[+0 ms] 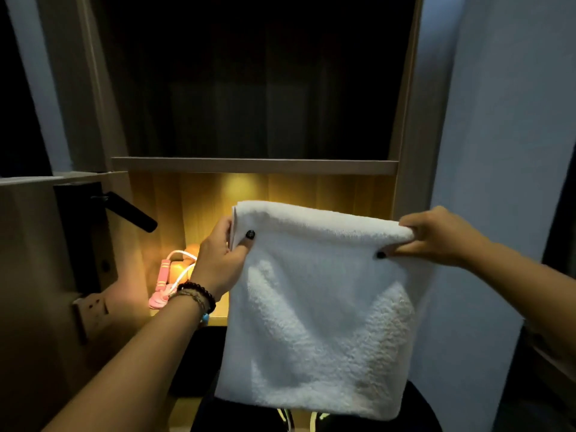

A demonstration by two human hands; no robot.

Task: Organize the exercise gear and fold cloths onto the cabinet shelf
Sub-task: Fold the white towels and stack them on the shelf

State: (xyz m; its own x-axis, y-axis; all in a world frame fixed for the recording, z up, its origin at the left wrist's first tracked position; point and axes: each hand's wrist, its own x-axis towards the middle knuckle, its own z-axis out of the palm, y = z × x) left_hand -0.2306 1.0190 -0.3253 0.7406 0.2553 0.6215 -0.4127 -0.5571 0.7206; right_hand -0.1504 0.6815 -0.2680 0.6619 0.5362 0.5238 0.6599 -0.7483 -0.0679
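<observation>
White terry towel (314,307) hangs doubled in front of the lit cabinet shelf (218,318), left hand (218,263) and right hand (436,235) fingers pinching its top corners, likely to square the fold.

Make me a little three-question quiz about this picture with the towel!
1. True or false: both hands grip the white towel by its top edge.
2. Which wrist wears the beaded bracelets: A left, B right?
3. The pink skipping rope lies on the lit ____.

Key: 1 true, left hand and right hand. 2 A. 3 shelf.
</observation>
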